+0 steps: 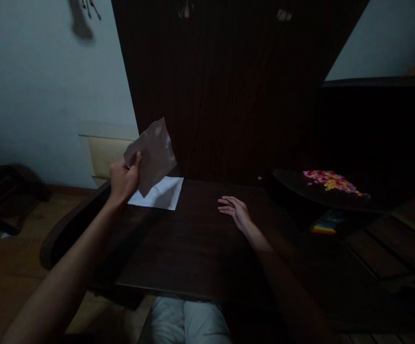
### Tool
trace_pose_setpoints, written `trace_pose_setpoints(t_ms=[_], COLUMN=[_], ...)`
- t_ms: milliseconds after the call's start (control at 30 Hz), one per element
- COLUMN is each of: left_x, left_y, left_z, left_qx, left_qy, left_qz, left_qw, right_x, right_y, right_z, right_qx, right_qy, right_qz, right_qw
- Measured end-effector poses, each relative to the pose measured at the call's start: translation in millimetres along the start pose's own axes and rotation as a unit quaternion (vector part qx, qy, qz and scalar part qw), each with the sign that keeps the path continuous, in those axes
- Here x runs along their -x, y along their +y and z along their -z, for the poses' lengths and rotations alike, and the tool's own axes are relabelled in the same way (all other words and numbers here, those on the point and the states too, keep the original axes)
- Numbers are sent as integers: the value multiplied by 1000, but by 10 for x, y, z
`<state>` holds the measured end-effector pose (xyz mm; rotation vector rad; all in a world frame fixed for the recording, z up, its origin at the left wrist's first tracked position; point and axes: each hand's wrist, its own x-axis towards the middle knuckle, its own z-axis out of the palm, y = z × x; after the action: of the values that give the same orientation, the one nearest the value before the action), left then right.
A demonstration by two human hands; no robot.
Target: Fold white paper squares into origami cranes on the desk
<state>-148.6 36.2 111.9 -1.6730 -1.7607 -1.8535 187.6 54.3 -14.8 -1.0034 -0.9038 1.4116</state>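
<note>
Raised over the left part of the dark wooden desk, my left hand pinches a greyish-brown sheet of paper by its lower left side. The sheet has uneven, torn-looking edges and stands tilted in the air. Beneath it, a white sheet of paper lies flat on the desk, partly hidden by my hand and the held sheet. My right hand is at the desk's middle right with fingers stretched out and nothing in them. Whether it touches the desk is hard to tell in the dim light.
On a dark side shelf to the right lies a pile of small pink, red and yellow pieces. Something rainbow-coloured sits below it. A tall dark panel rises behind the desk. A curved armrest borders its left side.
</note>
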Motion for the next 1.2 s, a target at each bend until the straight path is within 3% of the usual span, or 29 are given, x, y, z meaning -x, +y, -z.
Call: trace_pose_setpoints(t_ms=[67, 167, 300, 433, 500, 700, 833, 900, 1033, 1200], left_x=[29, 207, 529, 740, 772, 727, 648, 581, 456, 419], left_y=[45, -89, -535, -831, -868, -783, -714, -716, -801, -951], left_z=[74, -6, -269, -430, -449, -449, -463, -484, -597, -786], left_qx=[-81, -93, -175, -237, -256, -306, -304, -287, -297, -332], left_qy=[-58, -182, -367, -474, -492, -494, -535, -541, -491, -492], left_qz=[-115, -236, -240, -240, -227, -165, -128, -108, -64, -73], left_qw=[988, 950, 882, 813, 801, 797, 778, 783, 816, 801], right_x=[-13, -27, -28, -15, -8, -1, -7, -12, -18, -6], right_y=[22, 44, 49, 35, 27, 20, 38, 49, 61, 57], right_z=[21, 48, 63, 54, 45, 37, 46, 45, 35, 29], right_qx=[12, 22, 27, 27, 24, 22, 23, 27, 42, 48], right_qy=[-12, -27, -30, -28, -28, -25, -27, -27, -28, -28], right_qz=[4, 11, 12, 8, 6, 4, 5, 6, 6, 6], right_qw=[1000, 999, 999, 999, 999, 999, 999, 999, 999, 998])
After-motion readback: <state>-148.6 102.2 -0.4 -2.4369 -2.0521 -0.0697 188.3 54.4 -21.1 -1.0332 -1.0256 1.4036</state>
